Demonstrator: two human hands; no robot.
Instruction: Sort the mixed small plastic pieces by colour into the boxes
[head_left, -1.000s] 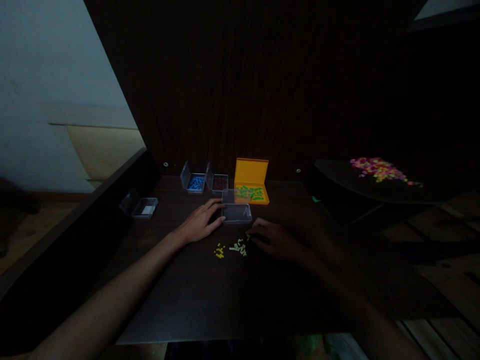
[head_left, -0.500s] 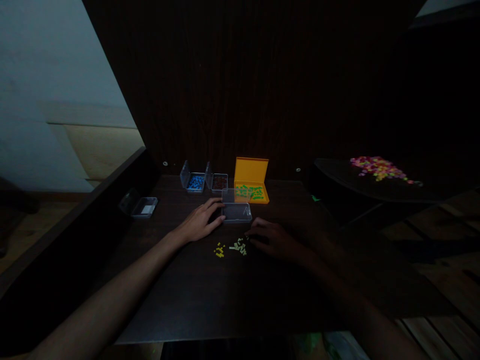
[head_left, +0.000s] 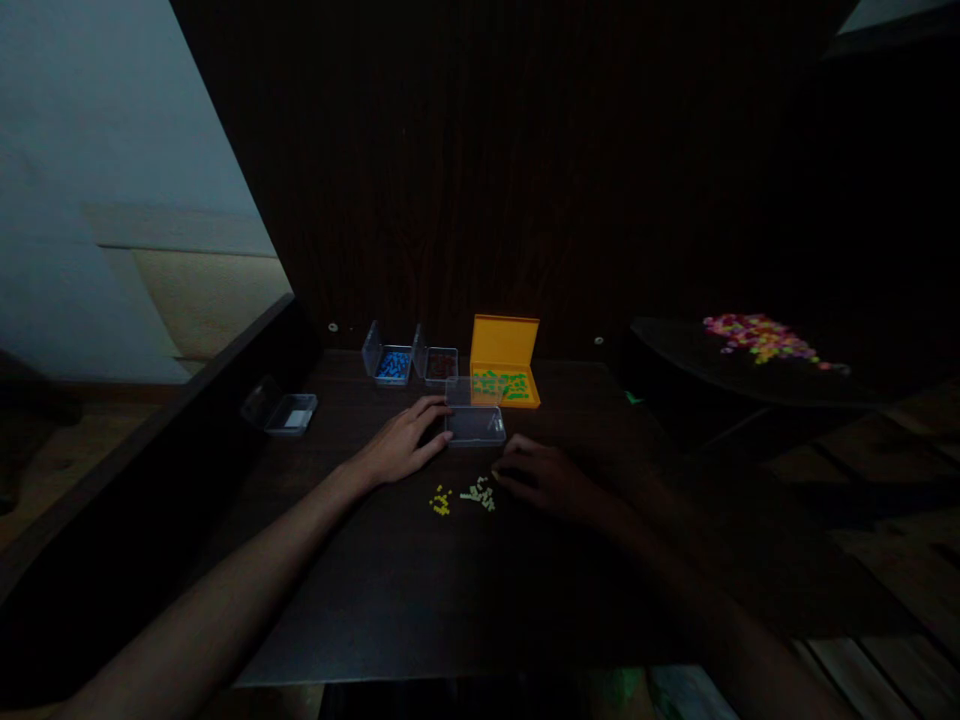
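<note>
My left hand (head_left: 409, 440) rests at the left end of a clear plastic box (head_left: 475, 440), its thumb and fingers gripping the end wall. That box stands with its lid up, and a few small pale pieces lie at its right end. Just in front of it, my right hand (head_left: 541, 474) is low over the table with fingers pinched together; what they hold is too small and dark to make out. Beside those fingertips is a small heap of cream block-like pieces (head_left: 480, 494). A smaller group of yellow pieces (head_left: 441, 501) lies to its left.
Behind stand an open clear box of blue pieces (head_left: 393, 365), another of dark reddish-brown pieces (head_left: 441, 365), and an open orange case (head_left: 505, 340) with green pieces. A further open clear box (head_left: 291, 414) is at the left. Colourful beads (head_left: 761, 337) lie on a side surface.
My right fingers have drawn closer together beside the cream heap. The left hand and the clear box have hardly moved.
</note>
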